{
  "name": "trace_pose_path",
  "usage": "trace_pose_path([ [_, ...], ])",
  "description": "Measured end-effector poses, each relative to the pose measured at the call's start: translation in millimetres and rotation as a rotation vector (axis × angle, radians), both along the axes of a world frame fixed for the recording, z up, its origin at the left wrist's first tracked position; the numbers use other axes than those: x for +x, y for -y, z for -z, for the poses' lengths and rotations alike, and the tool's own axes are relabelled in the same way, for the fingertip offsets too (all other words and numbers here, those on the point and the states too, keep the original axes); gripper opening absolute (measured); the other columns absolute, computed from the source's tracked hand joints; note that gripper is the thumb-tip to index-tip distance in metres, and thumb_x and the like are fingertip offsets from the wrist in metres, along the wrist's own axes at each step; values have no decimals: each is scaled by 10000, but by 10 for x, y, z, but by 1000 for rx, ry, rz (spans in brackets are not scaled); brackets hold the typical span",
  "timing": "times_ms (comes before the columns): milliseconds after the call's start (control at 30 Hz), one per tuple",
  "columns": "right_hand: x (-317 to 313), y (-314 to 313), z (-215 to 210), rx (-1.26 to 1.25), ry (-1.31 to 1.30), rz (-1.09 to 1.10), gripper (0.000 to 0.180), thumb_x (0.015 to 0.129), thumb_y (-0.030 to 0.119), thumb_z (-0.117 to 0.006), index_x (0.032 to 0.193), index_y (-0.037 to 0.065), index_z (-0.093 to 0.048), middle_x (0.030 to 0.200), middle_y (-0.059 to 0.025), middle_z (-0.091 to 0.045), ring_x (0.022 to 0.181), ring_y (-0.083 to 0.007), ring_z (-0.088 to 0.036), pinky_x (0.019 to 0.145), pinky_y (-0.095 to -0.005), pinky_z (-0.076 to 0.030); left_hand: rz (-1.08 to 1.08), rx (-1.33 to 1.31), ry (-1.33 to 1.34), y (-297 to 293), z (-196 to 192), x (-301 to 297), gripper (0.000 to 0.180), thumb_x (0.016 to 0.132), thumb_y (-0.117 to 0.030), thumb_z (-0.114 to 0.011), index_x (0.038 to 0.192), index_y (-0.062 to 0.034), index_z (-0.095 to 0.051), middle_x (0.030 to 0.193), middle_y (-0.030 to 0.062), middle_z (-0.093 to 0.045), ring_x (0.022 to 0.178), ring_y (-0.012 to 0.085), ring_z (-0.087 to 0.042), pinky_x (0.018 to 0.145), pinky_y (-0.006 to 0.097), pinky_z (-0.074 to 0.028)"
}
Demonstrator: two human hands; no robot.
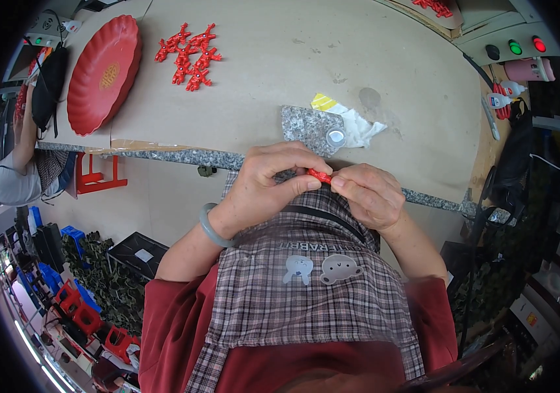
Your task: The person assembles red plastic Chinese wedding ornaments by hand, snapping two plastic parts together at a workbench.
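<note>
Between the fingertips of both hands is a small glossy red piece (320,175), held just in front of the table's near edge. My left hand (276,175), with a pale bangle at its wrist, pinches one end of it. On the other end, my right hand (370,194) closes thumb and fingers. The fingers cover part of the piece, so its full shape is hidden. Just beyond my hands lies a grey speckled slab (303,124) with a small round clear-topped dish (336,137) on it. A crumpled white tissue (358,128) with a yellow-striped end touches the slab.
Several small red figures (191,56) lie grouped on the brown-covered table (254,65). To their left rests a red scalloped tray (100,98). Small white bottles (499,99) and a pink container (529,70) stand at the right. Another person (18,173) is at the far left, near a red stool (100,177).
</note>
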State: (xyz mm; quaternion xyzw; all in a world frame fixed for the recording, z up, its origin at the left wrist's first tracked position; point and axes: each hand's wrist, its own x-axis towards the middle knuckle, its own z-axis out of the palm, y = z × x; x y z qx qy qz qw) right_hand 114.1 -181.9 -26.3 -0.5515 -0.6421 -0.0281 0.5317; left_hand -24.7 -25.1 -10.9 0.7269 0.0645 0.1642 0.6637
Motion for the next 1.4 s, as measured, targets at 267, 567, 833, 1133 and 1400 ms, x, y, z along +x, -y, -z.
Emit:
trace_pose_path([
  [267,3,-8,4,3,5,10,163,750,-47,-737,899,-63,-673,799,-140,-672,659,-242,-679,551,-312,-577,-5,-7,-6,5,-3,5,193,795,15,-733,983,-27,-724,879,72,-699,749,142,-627,686,261,-519],
  [567,6,-13,7,1,-3,16,157,752,-52,-733,896,-63,-671,800,-140,-671,653,-244,-677,548,-314,-574,-8,-8,-5,0,1,13,189,794,21,-732,977,-26,-724,867,66,-694,743,142,-624,683,260,-516],
  [833,19,-5,45,4,-3,-4,297,765,-95,-732,1040,-13,-656,841,-144,-675,651,-238,-673,514,-295,-535,-5,-14,-12,-3,3,17,177,802,6,-731,976,-29,-726,868,67,-695,743,140,-626,689,258,-518],
  [1133,22,-2,44,5,-5,-3,303,753,-93,-738,1035,-13,-661,836,-141,-677,651,-240,-674,517,-293,-533,2,-28,-3,0,5,19,178,804,10,-727,979,-24,-722,880,66,-698,752,138,-629,695,259,-521],
  [1400,28,1,62,9,-3,-1,295,761,-90,-737,1036,-16,-659,839,-141,-677,652,-241,-676,518,-295,-536,3,-25,-11,-2,5,24,171,808,7,-726,976,-25,-722,882,65,-697,751,138,-626,698,258,-520],
])
